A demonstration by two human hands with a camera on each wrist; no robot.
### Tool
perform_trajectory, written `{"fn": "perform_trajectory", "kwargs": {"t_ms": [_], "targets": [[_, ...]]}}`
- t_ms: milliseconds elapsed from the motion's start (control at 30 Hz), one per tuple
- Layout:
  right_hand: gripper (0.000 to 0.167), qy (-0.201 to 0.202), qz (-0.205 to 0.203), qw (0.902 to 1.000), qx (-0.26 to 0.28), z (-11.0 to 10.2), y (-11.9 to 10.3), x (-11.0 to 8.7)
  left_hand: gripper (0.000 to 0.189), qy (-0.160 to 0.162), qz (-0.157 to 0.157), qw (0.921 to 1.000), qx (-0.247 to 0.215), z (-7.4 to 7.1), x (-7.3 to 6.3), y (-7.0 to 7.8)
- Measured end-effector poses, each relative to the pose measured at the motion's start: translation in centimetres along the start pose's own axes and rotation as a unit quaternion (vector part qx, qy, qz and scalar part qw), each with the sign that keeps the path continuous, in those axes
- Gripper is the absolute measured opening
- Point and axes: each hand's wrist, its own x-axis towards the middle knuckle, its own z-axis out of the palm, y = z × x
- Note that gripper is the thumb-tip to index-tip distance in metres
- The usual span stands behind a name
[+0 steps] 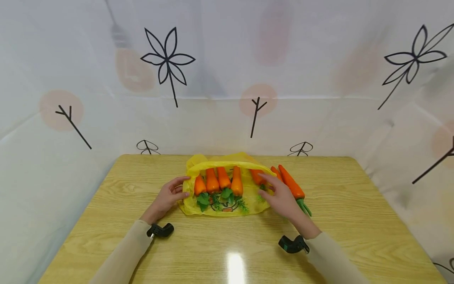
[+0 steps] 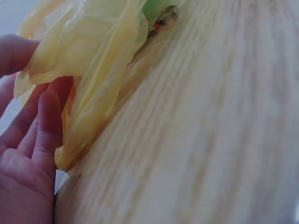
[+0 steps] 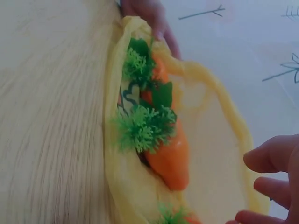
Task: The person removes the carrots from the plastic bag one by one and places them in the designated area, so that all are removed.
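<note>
Left hand (image 1: 168, 198) and right hand (image 1: 282, 198) had grips apart; the yellow bag (image 1: 227, 163) seemed best held wide around its carrots (image 1: 213, 181).

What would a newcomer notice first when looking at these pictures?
Probably the bright yellow bag, lying open near the far edge of the wooden table, with orange carrots and their green tops showing inside. Next, perhaps, the loose carrots on the table, to the right of the bag. Behind, a bold black flower outline may draw the eye on the pale backdrop, left of centre.
</note>
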Motion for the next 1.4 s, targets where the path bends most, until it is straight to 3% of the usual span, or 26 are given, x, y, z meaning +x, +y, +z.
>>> {"fn": "perform_trajectory", "kwargs": {"t_ms": [167,367,567,867,1067,1400], "targets": [[0.063,-0.026,0.018,0.9975,-0.064,1.2,-0.2,0.9,0.058,-0.001,-0.003,1.0000,0.000,-0.1,0.0,0.0],[0.065,-0.047,0.055,0.9930,-0.094,2.0,-0.5,1.4,0.059,-0.004,-0.007,1.0000,-0.002,0.0,0.0,0.2],[0.060,-0.040,0.029,0.9896,-0.135,2.2,-0.6,1.3,0.059,-0.008,-0.001,1.0000,-0.002,0.0,0.2,0.4],[0.054,-0.045,0.036,0.9918,-0.114,2.8,-0.5,0.9,0.059,-0.007,-0.005,1.0000,-0.004,0.0,0.1,0.3],[0.043,-0.057,0.066,0.9899,-0.112,3.2,-0.6,1.7,0.059,-0.005,-0.004,1.0000,-0.004,0.0,-0.1,0.2],[0.027,-0.026,0.098,0.9884,-0.113,3.9,-0.1,3.1,0.059,-0.002,0.002,1.0000,-0.006,0.1,0.0,0.1]]}}
